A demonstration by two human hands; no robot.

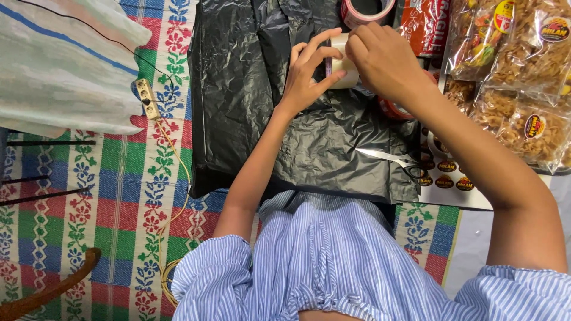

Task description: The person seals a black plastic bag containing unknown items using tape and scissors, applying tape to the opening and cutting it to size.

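Both my hands hold a roll of clear packing tape point(344, 66) above a pile of black plastic bags point(250, 95). My left hand point(309, 74) grips the roll from the left, fingers spread over its side. From the right, my right hand point(383, 59) closes over the roll, fingertips on its top edge. A pair of scissors point(395, 160) lies on the black plastic below my right forearm.
Clear packets of fried snacks point(517, 71) are stacked at the right, with a sheet of round stickers point(446, 178) below them. A second tape roll point(366, 10) and a red one point(425, 24) lie at the top. A power strip point(147, 98) and orange cable cross the woven mat point(119, 196).
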